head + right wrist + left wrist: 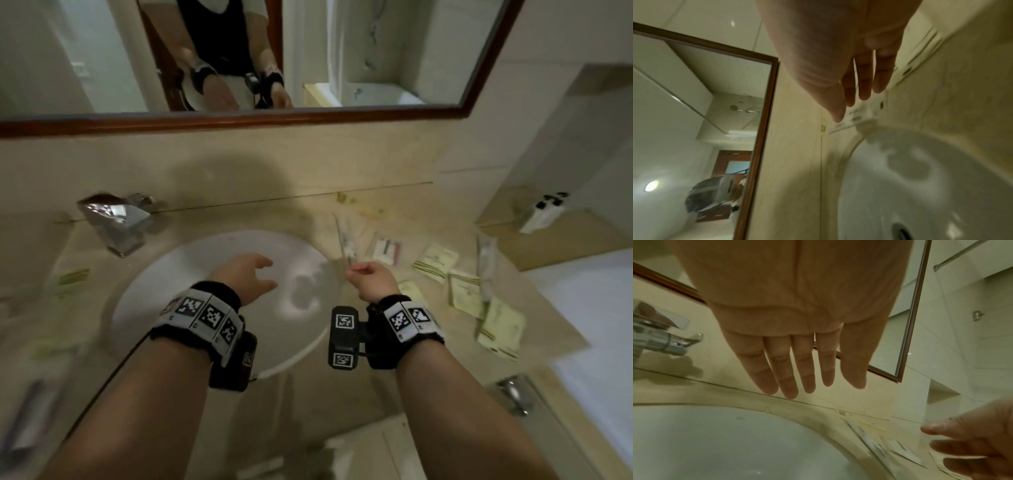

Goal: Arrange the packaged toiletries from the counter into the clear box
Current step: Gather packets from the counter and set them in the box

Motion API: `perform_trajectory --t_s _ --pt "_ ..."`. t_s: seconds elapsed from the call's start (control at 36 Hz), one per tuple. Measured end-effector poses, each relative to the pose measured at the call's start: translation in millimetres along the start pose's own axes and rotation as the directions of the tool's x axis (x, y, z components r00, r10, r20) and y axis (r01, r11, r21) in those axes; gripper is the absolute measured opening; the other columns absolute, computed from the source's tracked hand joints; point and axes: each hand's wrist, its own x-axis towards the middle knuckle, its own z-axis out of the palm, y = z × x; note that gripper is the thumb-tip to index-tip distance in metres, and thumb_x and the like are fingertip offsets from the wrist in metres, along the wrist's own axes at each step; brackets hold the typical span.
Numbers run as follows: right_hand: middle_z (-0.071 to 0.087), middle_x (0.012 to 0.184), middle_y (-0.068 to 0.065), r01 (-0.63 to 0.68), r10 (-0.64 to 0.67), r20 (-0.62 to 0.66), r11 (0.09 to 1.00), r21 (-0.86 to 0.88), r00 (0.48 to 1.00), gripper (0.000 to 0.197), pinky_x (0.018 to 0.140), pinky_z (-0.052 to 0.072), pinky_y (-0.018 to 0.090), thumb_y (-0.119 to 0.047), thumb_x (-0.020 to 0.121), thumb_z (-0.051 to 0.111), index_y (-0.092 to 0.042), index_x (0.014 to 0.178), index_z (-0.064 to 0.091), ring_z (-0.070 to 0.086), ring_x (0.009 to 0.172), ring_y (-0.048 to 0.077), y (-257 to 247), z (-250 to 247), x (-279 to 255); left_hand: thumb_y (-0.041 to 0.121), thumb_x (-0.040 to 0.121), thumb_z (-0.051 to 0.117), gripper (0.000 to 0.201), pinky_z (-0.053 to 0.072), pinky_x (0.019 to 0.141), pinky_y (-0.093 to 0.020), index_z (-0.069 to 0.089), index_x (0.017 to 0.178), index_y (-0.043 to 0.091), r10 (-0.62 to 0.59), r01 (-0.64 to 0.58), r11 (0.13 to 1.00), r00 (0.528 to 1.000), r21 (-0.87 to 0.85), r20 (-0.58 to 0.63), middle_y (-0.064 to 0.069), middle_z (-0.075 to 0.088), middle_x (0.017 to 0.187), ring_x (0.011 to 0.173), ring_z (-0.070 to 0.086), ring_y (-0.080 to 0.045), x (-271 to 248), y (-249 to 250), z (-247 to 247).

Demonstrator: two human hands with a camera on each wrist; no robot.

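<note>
The right hand (371, 281), fingers (865, 81) straight and loosely together, hovers nearer the clear-wrapped slim toiletry packet (346, 245), which lies lengthwise just beyond its fingertips on the beige stone desk (394, 212); the left hand (245, 277) hangs spread, empty.

left hand (247, 278): fingers straight, empty | right hand (371, 281): fingers extended, empty

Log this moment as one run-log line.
left hand: open, above sink | right hand: open, reaching to long clear packet by sink rim | other packets: on counter, right of sink
</note>
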Motion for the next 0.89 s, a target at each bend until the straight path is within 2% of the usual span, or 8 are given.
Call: perform_trajectory --t_s 0.14,0.25,0.36,0.53,0.61,0.69,0.78,0.89 --pt "0.048 0.133 0.014 -0.159 0.133 -0.137 0.967 -0.199 0.982 0.056 0.102 0.043 0.039 -0.029 0.080 0.068 -0.021 0.130 0.045 0.051 0.120 0.034 29.7 -38.9 16.3 0.035 0.089 0.060 0.050 0.042 0.105 -0.033 0.047 0.136 0.023 0.003 -0.003 1.000 0.999 0.009 0.037 0.003 0.048 0.141 0.127 0.049 -0.018 8.8 24.1 30.0" --pt "0.033 0.144 0.013 -0.202 0.138 -0.204 0.919 -0.339 0.969 0.074 0.108 0.030 0.044 -0.030 0.080 0.066 -0.024 0.142 0.027 0.032 0.133 0.035 46.9 -55.3 27.0 0.036 0.086 0.063 0.048 0.042 0.106 -0.034 0.051 0.131 0.025 -0.011 0.009 0.999 0.999 0.034 0.043 0.004 0.050 0.139 0.123 0.053 -0.017 13.8 32.2 46.9" --pt "0.033 0.145 0.011 -0.247 0.159 -0.218 0.843 -0.478 0.963 0.078 0.108 0.027 0.045 -0.025 0.078 0.063 -0.027 0.144 0.021 0.030 0.133 0.033 60.6 -59.3 31.0 0.034 0.086 0.063 0.047 0.042 0.104 -0.031 0.053 0.130 0.024 -0.024 0.020 0.998 0.998 0.056 0.062 0.001 0.050 0.138 0.122 0.053 -0.018 14.4 38.0 55.0" --pt "0.048 0.134 0.011 -0.237 0.148 -0.196 0.774 -0.587 0.969 0.062 0.103 0.032 0.042 -0.030 0.077 0.059 -0.022 0.135 0.037 0.042 0.125 0.032 56.8 -61.7 31.7 0.034 0.087 0.062 0.046 0.040 0.104 -0.029 0.053 0.130 0.024 -0.029 0.024 0.996 0.998 0.082 0.056 0.000 0.051 0.137 0.122 0.053 -0.018 14.7 44.0 58.0" --pt "0.055 0.132 0.013 -0.167 0.123 -0.125 0.872 -0.460 0.985 0.052 0.100 0.043 0.038 -0.020 0.086 0.054 -0.016 0.136 0.041 0.052 0.120 0.032 51.5 -66.0 33.7 0.034 0.087 0.062 0.046 0.040 0.103 -0.030 0.052 0.131 0.024 -0.026 0.021 0.996 0.998 0.083 0.055 0.001 0.052 0.136 0.121 0.054 -0.018 13.6 45.3 58.1" --pt "0.059 0.127 0.011 -0.050 0.035 -0.052 0.943 -0.328 0.998 0.042 0.084 0.042 0.026 -0.016 0.092 0.053 -0.009 0.134 0.049 0.057 0.114 0.030 38.8 -70.9 30.2 0.033 0.087 0.062 0.048 0.040 0.104 -0.030 0.050 0.133 0.023 -0.020 0.017 0.998 0.999 0.064 0.044 0.001 0.051 0.137 0.121 0.054 -0.018 12.0 46.3 57.2" --pt "0.063 0.104 0.010 0.046 -0.045 0.009 0.987 -0.157 0.999 0.033 0.079 0.049 0.031 -0.019 0.091 0.058 -0.005 0.122 0.059 0.060 0.094 0.025 20.1 -72.2 24.0 0.031 0.086 0.064 0.055 0.040 0.104 -0.030 0.044 0.137 0.022 0.010 -0.010 1.000 1.000 0.009 0.021 0.001 0.050 0.139 0.123 0.052 -0.018 9.9 48.2 55.2" --pt "0.066 0.103 0.009 0.011 -0.038 0.210 0.991 0.132 0.977 0.022 0.063 0.051 0.023 -0.011 0.093 0.056 -0.010 0.114 0.062 0.062 0.089 0.022 -5.4 -67.2 10.8 0.034 0.083 0.067 0.075 0.037 0.110 -0.033 0.027 0.146 0.023 0.059 -0.060 0.997 0.998 -0.046 -0.020 0.001 0.037 0.148 0.132 0.042 -0.017 3.7 48.0 50.5"
